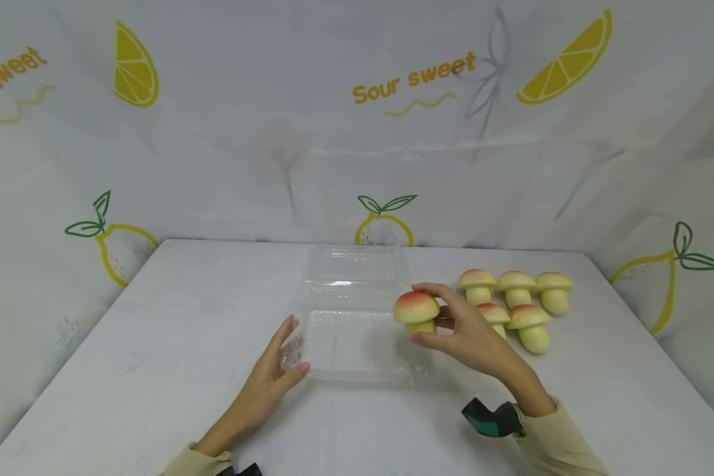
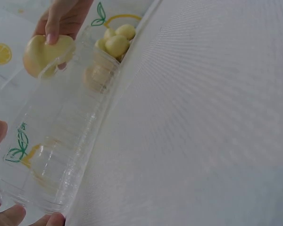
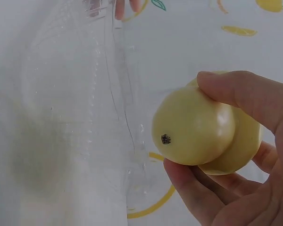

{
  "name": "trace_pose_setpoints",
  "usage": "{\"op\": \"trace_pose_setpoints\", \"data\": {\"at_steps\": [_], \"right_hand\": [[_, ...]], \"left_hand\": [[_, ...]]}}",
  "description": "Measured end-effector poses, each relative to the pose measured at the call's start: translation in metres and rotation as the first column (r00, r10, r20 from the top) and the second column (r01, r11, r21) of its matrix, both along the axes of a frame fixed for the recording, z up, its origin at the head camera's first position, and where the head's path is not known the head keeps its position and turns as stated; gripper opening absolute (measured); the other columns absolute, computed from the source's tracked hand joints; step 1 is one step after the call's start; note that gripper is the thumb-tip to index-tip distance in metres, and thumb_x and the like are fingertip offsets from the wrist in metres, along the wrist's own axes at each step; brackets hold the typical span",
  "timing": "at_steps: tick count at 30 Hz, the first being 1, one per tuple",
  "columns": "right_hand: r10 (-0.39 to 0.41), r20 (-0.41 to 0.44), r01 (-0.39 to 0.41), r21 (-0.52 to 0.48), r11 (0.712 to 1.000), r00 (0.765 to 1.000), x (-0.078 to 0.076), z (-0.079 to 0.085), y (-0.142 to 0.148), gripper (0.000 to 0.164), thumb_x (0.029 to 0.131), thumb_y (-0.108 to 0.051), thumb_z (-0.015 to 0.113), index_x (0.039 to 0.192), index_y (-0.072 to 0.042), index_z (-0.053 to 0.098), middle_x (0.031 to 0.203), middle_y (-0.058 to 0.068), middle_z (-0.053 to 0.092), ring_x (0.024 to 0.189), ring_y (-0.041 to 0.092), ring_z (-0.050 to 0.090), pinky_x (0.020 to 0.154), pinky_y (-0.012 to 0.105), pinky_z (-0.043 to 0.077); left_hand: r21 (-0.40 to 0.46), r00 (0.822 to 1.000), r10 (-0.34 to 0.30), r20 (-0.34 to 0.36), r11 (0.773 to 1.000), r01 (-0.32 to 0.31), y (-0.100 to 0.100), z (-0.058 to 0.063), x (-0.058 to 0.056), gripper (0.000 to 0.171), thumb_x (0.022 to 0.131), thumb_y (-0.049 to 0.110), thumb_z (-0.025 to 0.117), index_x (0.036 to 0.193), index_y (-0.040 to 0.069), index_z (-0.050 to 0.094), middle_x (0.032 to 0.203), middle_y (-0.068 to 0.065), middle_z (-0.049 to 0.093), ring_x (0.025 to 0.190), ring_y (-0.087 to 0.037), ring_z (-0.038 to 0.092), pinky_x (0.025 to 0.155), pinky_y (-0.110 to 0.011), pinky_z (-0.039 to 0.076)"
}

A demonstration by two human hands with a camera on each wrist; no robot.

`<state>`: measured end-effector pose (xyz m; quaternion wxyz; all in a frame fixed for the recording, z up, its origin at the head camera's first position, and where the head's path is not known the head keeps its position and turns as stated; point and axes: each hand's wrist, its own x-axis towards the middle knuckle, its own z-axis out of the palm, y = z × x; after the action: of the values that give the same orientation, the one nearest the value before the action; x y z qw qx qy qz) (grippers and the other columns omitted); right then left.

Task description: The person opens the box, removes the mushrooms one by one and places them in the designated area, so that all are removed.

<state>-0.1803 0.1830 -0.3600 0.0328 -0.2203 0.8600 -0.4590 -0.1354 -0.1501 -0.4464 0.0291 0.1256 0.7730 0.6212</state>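
A clear plastic clamshell box (image 1: 357, 378) lies on the table with its lid (image 1: 357, 264) folded back. My left hand (image 1: 270, 370) holds the box's left end, thumb at the front corner and fingers along the side. Some of those fingers show through the plastic. Over the right part of the box, my right hand (image 1: 464, 334) grips a toy mushroom (image 1: 415, 308) with a red-tinged yellow cap and pale stem. The right wrist view shows the mushroom's stem end (image 3: 188, 127) between thumb and fingers, a small dark mark on it.
Several similar mushrooms stand in two rows right of the box, among them one at the front (image 1: 534, 334) and one at the far right (image 1: 555, 294). A white cloth covers the table (image 1: 155, 357). Behind it hangs a lemon-print curtain (image 1: 244, 132).
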Motion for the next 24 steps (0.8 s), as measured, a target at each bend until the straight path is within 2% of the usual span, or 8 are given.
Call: {"op": "trace_pose_setpoints", "data": {"at_steps": [7, 12, 16, 24], "right_hand": [[-0.037, -0.027, 0.038, 0.030, 0.999, 0.999, 0.003, 0.003, 0.015, 0.068, 0.087, -0.029, 0.077, 0.144, -0.014, 0.044, 0.140, 0.008, 0.054, 0.116, 0.027, 0.065, 0.096, 0.034, 0.054], [-0.058, -0.036, 0.059, 0.016, 0.998, 0.998, 0.004, 0.005, 0.022, 0.068, 0.086, -0.026, 0.079, 0.143, -0.013, 0.045, 0.134, 0.008, 0.058, 0.110, 0.021, 0.067, 0.088, 0.022, 0.056], [-0.058, -0.032, 0.058, -0.001, 0.998, 0.998, 0.005, 0.007, 0.029, 0.066, 0.086, -0.022, 0.079, 0.143, -0.014, 0.044, 0.131, 0.010, 0.058, 0.100, 0.012, 0.068, 0.080, 0.020, 0.055], [-0.082, -0.060, 0.081, -0.029, 0.996, 0.995, 0.005, 0.009, 0.044, 0.062, 0.087, -0.014, 0.077, 0.140, -0.011, 0.045, 0.138, 0.005, 0.048, 0.103, 0.002, 0.064, 0.090, 0.011, 0.051]], "left_hand": [[-0.007, 1.000, 0.000, -0.005, 1.000, 0.000, 0.000, 0.000, 0.000, 0.082, 0.097, 0.014, 0.060, 0.160, 0.009, 0.007, 0.166, -0.021, 0.008, 0.147, -0.055, 0.013, 0.107, -0.063, 0.039], [0.001, 1.000, -0.005, -0.009, 1.000, 0.005, 0.000, 0.000, 0.000, 0.082, 0.098, 0.013, 0.059, 0.160, 0.007, 0.006, 0.166, -0.021, 0.007, 0.147, -0.055, 0.012, 0.107, -0.063, 0.039], [0.003, 1.000, -0.002, -0.006, 1.000, 0.002, 0.000, 0.001, 0.000, 0.082, 0.098, 0.013, 0.060, 0.160, 0.008, 0.006, 0.166, -0.020, 0.007, 0.148, -0.054, 0.012, 0.108, -0.063, 0.038], [-0.003, 1.000, 0.001, -0.005, 1.000, -0.001, 0.000, 0.000, 0.000, 0.082, 0.098, 0.014, 0.060, 0.160, 0.010, 0.008, 0.166, -0.020, 0.008, 0.148, -0.054, 0.013, 0.108, -0.063, 0.039]]}}
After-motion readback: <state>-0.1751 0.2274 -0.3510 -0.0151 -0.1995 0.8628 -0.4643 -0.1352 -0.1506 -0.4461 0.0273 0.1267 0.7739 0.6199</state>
